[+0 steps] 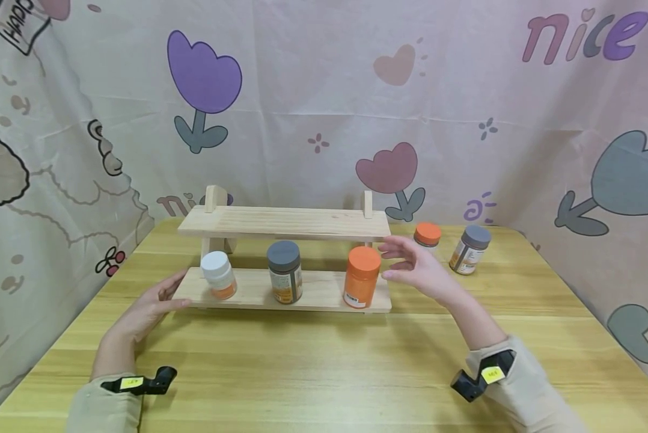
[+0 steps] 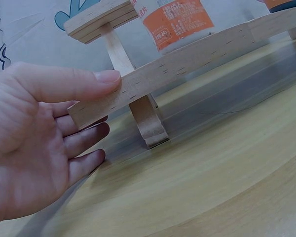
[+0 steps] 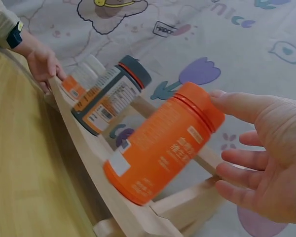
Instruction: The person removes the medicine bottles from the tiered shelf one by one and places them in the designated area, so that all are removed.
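A two-tier wooden rack point(image 1: 283, 221) stands on the table. My left hand point(image 1: 145, 310) holds the left end of its lower shelf point(image 2: 153, 74), thumb on the front edge and fingers behind and below. Along the lower shelf are a white-capped bottle point(image 1: 219, 275), a dark jar with a grey cap point(image 1: 285, 273) and an orange bottle point(image 1: 362, 278). Just right of the orange bottle is my right hand point(image 1: 418, 270), its fingers loosely spread and holding nothing. In the right wrist view, the thumb tip overlaps the orange bottle's cap.
Behind my right hand, an orange-capped bottle point(image 1: 427, 234) is partly hidden. A grey-capped jar point(image 1: 469, 251) stands on the table point(image 1: 281, 373) at the back right. A printed curtain point(image 1: 302, 72) hangs behind the table. The rack's upper shelf sits above and behind the bottles.
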`<action>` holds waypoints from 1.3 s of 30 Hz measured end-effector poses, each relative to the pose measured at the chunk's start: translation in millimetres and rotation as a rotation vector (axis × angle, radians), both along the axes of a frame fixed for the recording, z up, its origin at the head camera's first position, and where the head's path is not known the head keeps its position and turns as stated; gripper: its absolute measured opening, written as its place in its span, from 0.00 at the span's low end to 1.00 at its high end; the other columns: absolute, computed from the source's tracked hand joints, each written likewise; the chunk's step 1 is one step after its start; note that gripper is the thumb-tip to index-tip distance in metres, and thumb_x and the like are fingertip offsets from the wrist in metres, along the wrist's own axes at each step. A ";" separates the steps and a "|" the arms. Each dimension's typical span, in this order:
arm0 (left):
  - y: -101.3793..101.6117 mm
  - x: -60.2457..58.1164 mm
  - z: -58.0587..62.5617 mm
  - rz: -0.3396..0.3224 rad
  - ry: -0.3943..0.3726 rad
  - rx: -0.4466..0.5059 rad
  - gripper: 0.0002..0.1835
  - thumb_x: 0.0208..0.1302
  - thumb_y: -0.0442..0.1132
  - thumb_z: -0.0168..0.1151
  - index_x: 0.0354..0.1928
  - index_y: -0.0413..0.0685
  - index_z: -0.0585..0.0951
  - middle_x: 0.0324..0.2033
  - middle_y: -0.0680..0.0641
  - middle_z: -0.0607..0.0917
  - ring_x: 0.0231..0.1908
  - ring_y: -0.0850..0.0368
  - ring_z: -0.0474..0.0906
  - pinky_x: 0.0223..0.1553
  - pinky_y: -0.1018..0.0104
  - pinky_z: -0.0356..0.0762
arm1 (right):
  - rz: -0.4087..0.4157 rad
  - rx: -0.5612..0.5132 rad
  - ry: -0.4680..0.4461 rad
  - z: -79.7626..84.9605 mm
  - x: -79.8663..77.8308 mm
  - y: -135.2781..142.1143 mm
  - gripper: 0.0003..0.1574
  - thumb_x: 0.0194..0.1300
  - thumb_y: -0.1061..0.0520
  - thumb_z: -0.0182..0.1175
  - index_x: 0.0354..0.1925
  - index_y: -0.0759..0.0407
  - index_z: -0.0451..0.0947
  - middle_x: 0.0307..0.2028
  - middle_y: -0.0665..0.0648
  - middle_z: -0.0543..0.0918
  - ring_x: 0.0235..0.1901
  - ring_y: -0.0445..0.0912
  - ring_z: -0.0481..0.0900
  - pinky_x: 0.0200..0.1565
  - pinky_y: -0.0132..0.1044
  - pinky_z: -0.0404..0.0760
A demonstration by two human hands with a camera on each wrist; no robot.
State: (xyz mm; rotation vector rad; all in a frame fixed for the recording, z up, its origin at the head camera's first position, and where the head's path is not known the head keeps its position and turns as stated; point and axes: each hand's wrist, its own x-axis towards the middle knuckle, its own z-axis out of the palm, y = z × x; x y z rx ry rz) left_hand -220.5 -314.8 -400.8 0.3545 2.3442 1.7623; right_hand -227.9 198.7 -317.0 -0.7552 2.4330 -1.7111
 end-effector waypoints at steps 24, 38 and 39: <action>0.7 1.0 2.4 0.011 -0.014 0.010 0.45 0.63 0.33 0.57 0.70 0.32 0.39 0.69 0.31 0.37 0.67 0.35 0.34 0.51 0.86 0.59 | -0.016 0.018 0.096 -11.4 -0.5 -31.0 0.40 0.49 0.65 0.70 0.59 0.65 0.66 0.52 0.61 0.75 0.50 0.51 0.74 0.53 0.44 0.73; 1.6 1.5 2.6 0.017 -0.013 -0.005 0.45 0.63 0.34 0.58 0.70 0.32 0.39 0.69 0.32 0.37 0.67 0.35 0.33 0.52 0.87 0.58 | -0.070 0.020 0.190 -14.0 0.0 -28.5 0.37 0.47 0.64 0.72 0.56 0.61 0.70 0.47 0.57 0.78 0.45 0.47 0.76 0.48 0.38 0.75; 1.5 1.3 2.6 0.016 -0.012 -0.003 0.45 0.63 0.34 0.58 0.70 0.32 0.39 0.69 0.32 0.37 0.67 0.35 0.33 0.52 0.87 0.58 | -0.072 0.020 0.194 -13.8 -0.4 -27.1 0.36 0.47 0.64 0.71 0.56 0.61 0.70 0.47 0.57 0.78 0.45 0.47 0.76 0.48 0.37 0.75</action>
